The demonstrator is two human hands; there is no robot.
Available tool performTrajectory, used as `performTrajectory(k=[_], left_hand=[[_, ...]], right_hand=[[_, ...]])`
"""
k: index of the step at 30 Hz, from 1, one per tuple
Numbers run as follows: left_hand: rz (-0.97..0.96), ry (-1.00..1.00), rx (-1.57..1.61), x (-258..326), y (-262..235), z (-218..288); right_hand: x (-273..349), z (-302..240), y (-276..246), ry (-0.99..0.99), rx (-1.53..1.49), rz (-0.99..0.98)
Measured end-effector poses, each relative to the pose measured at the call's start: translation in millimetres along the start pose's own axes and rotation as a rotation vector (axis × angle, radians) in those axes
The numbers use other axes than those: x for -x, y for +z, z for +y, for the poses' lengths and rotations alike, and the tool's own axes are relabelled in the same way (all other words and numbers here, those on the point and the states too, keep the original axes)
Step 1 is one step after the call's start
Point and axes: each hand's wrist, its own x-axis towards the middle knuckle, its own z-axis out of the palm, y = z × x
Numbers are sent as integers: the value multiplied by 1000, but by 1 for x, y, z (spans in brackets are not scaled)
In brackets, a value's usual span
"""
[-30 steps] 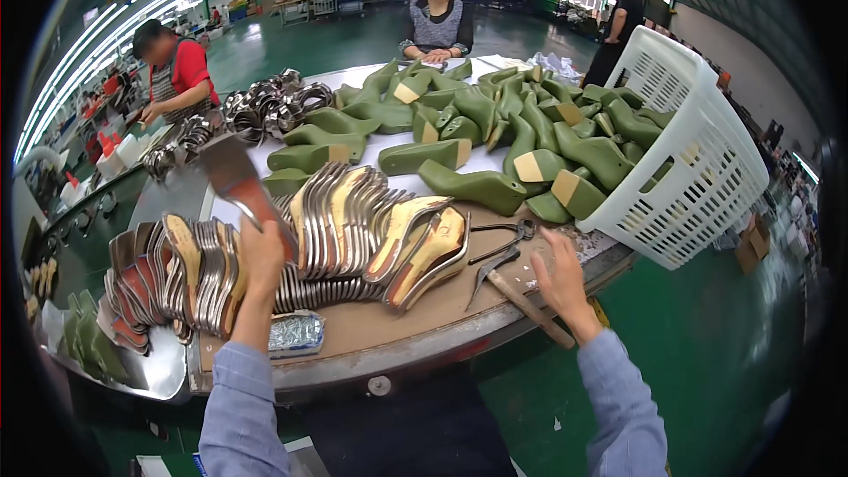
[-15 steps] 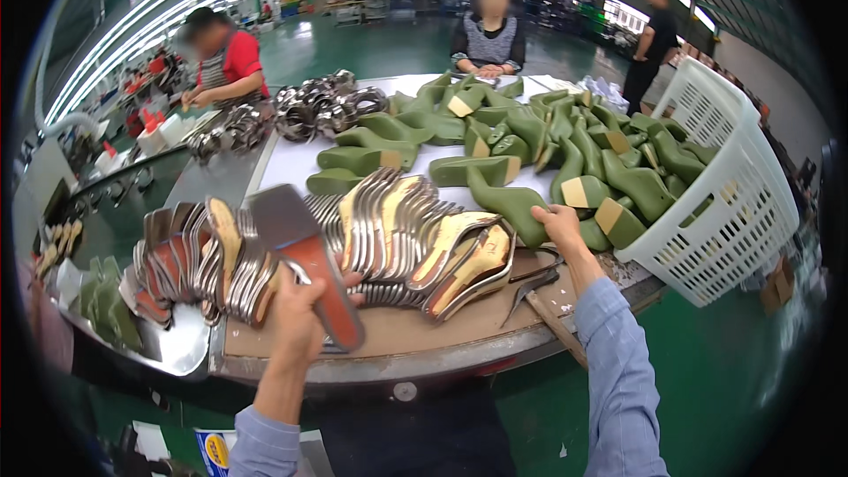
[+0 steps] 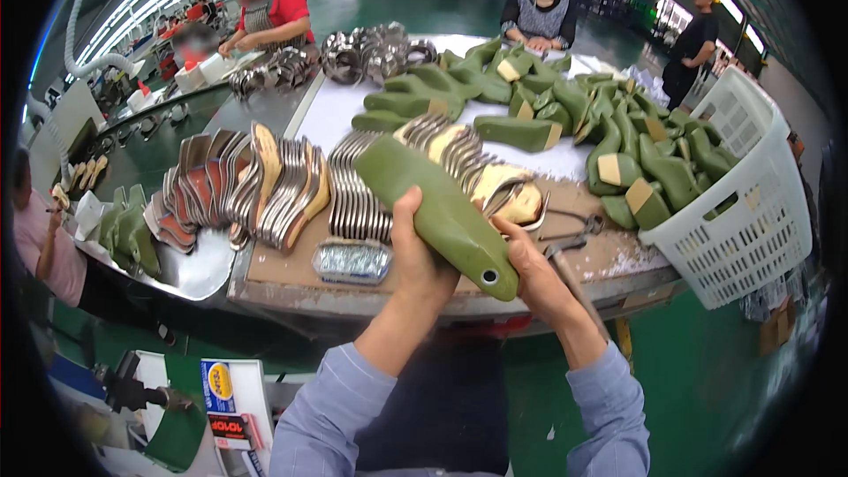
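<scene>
A green shoe last (image 3: 433, 212) is held slantwise in front of me, with a ringed round hole at its near end. My left hand (image 3: 415, 261) is closed around its underside, thumb along the side. With its fingers, my right hand (image 3: 541, 283) grips the near end by the hole. Whatever lies between the left palm and the last is hidden. Just beyond stand rows of curved metal sole plates (image 3: 358, 199), some faced brown or cream. By my left wrist lies a clear packet (image 3: 352, 262) with silvery contents.
Many green lasts (image 3: 579, 106) are heaped on the table's right, beside a tilted white basket (image 3: 738, 221). Pincers (image 3: 579, 234) and a wooden handle (image 3: 574, 287) lie near my right hand. Metal rings (image 3: 371, 53) sit farther back. People stand around the table.
The right hand has brought a last from the heap to the middle, and the left hand now grips it too. The brown-faced plate formerly in the left hand is out of sight.
</scene>
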Motion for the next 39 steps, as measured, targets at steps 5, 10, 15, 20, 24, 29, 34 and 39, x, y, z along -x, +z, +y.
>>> performTrajectory(k=[5, 10, 15, 20, 24, 29, 34, 39], left_hand=[[-131, 24, -251, 24, -11, 34], [-5, 592, -300, 49, -35, 76], [371, 610, -344, 98, -132, 76], [214, 468, -1254, 116, -138, 127], [73, 285, -1698, 58, -127, 143], [-8, -64, -2289, -6, -144, 128], [-43, 19, -2244, -9, -151, 128], [2, 121, -1976, 0, -151, 130]], right_hand=[[3, 7, 28, -227, 184, -171], [2, 43, 30, -749, 800, -131], [4, 80, 52, -723, 887, -186], [10, 67, 70, -682, 1086, -287], [14, 78, 73, -737, 1094, -282], [18, 89, 72, -727, 1063, -215], [20, 93, 71, -711, 1053, -197], [21, 92, 72, -719, 1051, -193]])
